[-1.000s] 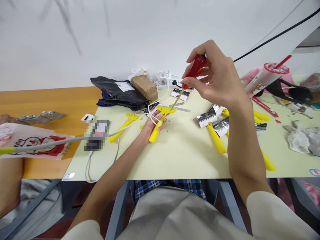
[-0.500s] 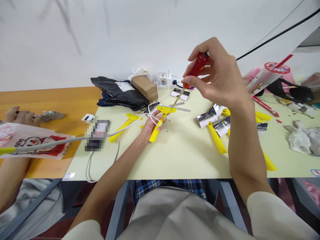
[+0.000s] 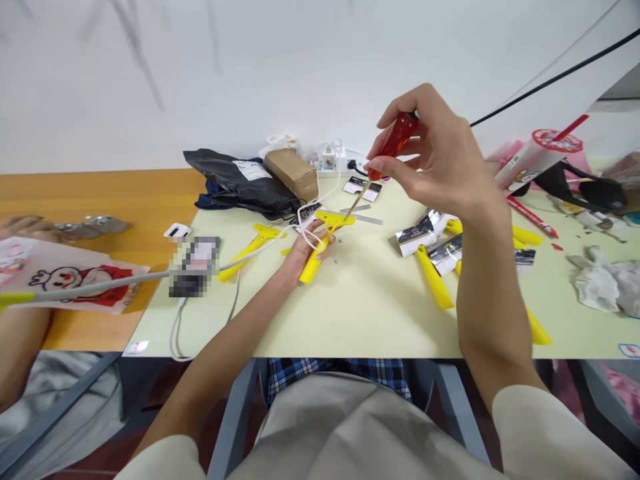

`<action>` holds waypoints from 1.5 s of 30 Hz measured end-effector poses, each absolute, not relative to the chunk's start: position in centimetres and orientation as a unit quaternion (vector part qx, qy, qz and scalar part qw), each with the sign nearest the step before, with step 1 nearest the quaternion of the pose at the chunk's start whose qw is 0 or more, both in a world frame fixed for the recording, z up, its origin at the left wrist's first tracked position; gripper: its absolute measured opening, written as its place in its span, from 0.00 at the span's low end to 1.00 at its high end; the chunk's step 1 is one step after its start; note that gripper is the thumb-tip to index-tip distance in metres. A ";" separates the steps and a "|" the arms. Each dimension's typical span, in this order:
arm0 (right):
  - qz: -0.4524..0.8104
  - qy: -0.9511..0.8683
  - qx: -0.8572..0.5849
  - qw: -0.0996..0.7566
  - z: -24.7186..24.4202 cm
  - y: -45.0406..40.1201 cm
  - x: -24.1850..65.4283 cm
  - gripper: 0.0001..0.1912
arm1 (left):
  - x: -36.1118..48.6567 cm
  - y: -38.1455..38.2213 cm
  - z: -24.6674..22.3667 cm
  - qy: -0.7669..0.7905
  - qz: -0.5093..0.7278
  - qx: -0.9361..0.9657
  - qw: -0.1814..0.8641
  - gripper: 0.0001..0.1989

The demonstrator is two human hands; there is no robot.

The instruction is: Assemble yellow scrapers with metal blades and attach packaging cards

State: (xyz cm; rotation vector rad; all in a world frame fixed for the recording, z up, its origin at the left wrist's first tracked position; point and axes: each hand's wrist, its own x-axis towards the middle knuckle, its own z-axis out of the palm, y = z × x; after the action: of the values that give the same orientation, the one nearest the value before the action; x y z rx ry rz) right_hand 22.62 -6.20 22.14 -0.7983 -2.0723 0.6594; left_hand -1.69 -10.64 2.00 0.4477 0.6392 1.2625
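My left hand [image 3: 300,252] is closed around a yellow plastic scraper [image 3: 311,267], its wide head tilted up and away from me. Above it, my right hand [image 3: 440,153] grips the red handle of a screwdriver [image 3: 399,137]. The screwdriver's shaft slants down to the left, and its tip meets the scraper's head near the right end. A white cable crosses in front of the scraper. Just behind the head lie flat metal blades [image 3: 367,218]. Another yellow scraper [image 3: 245,257] rests to the left of my left hand.
More yellow scrapers [image 3: 434,280] and black-and-white cards [image 3: 416,237] lie at right. Behind are a black plastic bag [image 3: 240,187], a cardboard box [image 3: 293,172] and a power strip [image 3: 337,160]. A drink cup [image 3: 537,160] and crumpled tissue [image 3: 597,280] sit far right. Another person's arm is at left.
The screwdriver stays at the scraper's head, with my right hand only slightly shifted. The view has moved a little. At left, the other person's hand has shifted slightly.
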 end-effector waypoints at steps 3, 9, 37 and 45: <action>0.260 -0.823 -0.317 0.394 22.0 -6.2 22.4 0.19 | -1.7 -10.7 1.9 0.293 0.574 0.205 0.737 0.30; 0.245 -0.822 -0.327 0.396 21.5 -6.0 21.8 0.22 | -1.6 -10.7 1.4 0.298 0.576 0.214 0.731 0.29; 0.192 -0.851 -0.308 0.379 21.4 -5.6 22.0 0.24 | -1.5 -10.9 1.9 0.303 0.590 0.185 0.725 0.30; 0.187 -0.847 -0.329 0.373 21.3 -5.3 22.3 0.18 | -1.7 -10.6 1.5 0.299 0.593 0.183 0.725 0.29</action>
State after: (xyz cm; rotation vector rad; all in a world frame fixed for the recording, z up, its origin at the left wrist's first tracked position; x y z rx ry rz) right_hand 22.26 -5.29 21.31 -0.8427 -2.1704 0.4793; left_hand -1.71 -10.58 1.51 0.4037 0.6593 1.3072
